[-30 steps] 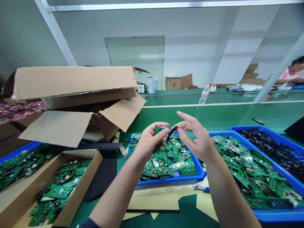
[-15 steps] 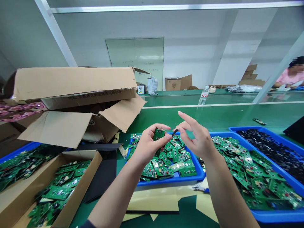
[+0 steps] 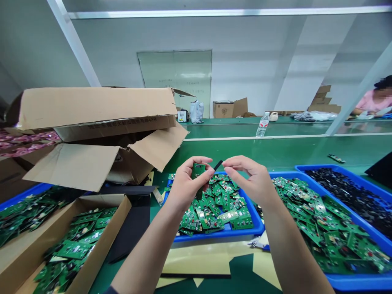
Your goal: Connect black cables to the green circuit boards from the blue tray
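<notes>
My left hand is closed around a small green circuit board, held upright above the middle tray. A short black strip sticks up between the fingertips of both hands, its lower end by my left thumb. My right hand has its thumb and fingers drawn together at the strip's upper end. Below both hands, a blue tray holds a heap of similar circuit boards. My left fingers hide part of the held board.
At right stand a blue tray of circuit boards and another of small black parts. Cutters lie between trays. On the left are a cardboard box of boards and stacked cartons. A bottle stands behind; a person sits far right.
My left hand and the board have shifted slightly left. My right hand's raised index finger has come down beside its other fingers, and the black strip now points more upward.
</notes>
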`<control>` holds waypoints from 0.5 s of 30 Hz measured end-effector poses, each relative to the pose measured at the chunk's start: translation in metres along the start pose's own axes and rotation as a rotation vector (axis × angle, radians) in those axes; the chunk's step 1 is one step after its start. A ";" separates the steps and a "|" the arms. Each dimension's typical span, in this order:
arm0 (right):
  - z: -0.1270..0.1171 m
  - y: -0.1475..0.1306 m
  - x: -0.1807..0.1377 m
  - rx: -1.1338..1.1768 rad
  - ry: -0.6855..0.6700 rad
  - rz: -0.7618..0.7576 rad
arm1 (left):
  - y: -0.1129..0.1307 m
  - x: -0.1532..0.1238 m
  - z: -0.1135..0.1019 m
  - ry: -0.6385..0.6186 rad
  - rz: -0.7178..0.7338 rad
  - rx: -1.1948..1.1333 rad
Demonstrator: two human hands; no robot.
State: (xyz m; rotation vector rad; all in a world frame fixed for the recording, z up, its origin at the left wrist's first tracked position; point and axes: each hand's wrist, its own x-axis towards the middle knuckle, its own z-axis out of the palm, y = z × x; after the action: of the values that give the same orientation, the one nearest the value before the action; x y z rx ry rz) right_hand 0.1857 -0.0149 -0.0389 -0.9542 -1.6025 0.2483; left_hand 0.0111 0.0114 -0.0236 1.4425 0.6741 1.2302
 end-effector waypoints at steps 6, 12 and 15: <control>0.019 -0.010 -0.004 0.239 0.061 0.074 | 0.001 -0.002 0.004 -0.021 -0.006 -0.033; 0.023 -0.009 -0.004 0.260 0.070 0.039 | 0.001 -0.002 0.005 -0.076 -0.039 -0.043; 0.024 -0.010 -0.004 0.186 0.059 -0.014 | 0.001 -0.001 0.004 -0.094 -0.044 -0.028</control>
State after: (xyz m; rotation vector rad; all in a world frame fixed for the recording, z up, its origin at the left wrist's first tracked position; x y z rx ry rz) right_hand 0.1596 -0.0160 -0.0427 -0.8001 -1.5033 0.3499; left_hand 0.0142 0.0089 -0.0225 1.4459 0.6194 1.1262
